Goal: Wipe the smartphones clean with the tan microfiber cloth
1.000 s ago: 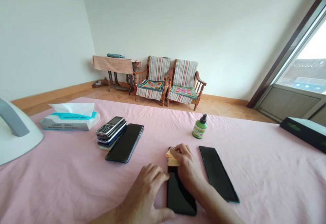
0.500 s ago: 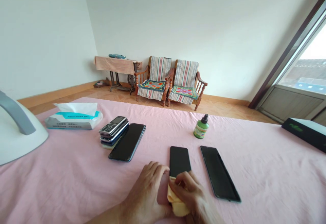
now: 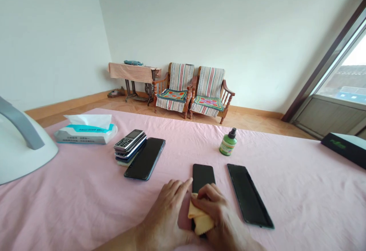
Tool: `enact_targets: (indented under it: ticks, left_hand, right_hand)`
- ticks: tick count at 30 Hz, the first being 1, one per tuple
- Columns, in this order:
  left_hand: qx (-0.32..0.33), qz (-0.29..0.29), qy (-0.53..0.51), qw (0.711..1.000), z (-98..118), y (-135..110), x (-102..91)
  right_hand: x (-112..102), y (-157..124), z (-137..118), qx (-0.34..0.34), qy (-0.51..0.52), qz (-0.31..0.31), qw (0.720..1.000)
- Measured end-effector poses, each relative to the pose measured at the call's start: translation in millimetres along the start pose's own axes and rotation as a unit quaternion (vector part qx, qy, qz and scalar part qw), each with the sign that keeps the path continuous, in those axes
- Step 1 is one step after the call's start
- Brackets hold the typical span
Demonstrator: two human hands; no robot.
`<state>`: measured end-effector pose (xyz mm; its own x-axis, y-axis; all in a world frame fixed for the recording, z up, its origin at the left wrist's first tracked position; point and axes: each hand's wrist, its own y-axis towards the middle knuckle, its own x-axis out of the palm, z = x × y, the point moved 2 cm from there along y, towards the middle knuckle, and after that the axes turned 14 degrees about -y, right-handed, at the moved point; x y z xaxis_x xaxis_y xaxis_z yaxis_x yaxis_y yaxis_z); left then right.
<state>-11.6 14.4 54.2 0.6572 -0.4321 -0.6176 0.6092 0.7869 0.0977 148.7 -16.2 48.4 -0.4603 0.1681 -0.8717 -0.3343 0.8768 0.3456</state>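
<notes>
One black phone [image 3: 203, 176] flat on the pink sheet [image 3: 94, 194], near end mostly hidden. Right hand [image 3: 220, 216]: grip pinching a folded yellow cloth [image 3: 202, 222] against the phone. Left hand [image 3: 164, 215]: grip spread, holding nothing, index fingertip at the phone's left edge (thumb contact unclear). Second phone [image 3: 250, 195] just right, green bottle [image 3: 228, 143] farther out.
</notes>
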Motion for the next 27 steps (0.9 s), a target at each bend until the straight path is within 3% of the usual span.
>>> enact_targets:
  ticks: [4,10,16,22,27]
  left_hand:
    - [0.012,-0.009,0.014,1.000,3.2,1.1,-0.8]
    - [0.014,-0.019,-0.005,1.000,4.1,0.7,-4.5]
    - [0.024,-0.007,0.009,1.000,1.6,0.6,-1.6]
    - [0.030,-0.003,-0.002,1.000,-2.3,0.0,-1.0]
    - [0.041,0.008,-0.002,0.999,-2.4,0.2,0.0]
  right_hand:
    - [3.8,-10.5,-5.3,-0.044,-0.007,-0.001,0.999]
    - [-5.6,7.5,-0.3,0.024,0.022,0.012,0.999]
    - [-5.9,-4.0,-7.3,-0.052,0.067,-0.053,0.995]
    - [-10.2,-0.1,-5.0,-0.005,0.075,-0.035,0.997]
    - [-16.1,-3.9,-7.0,-0.038,0.116,-0.093,0.988]
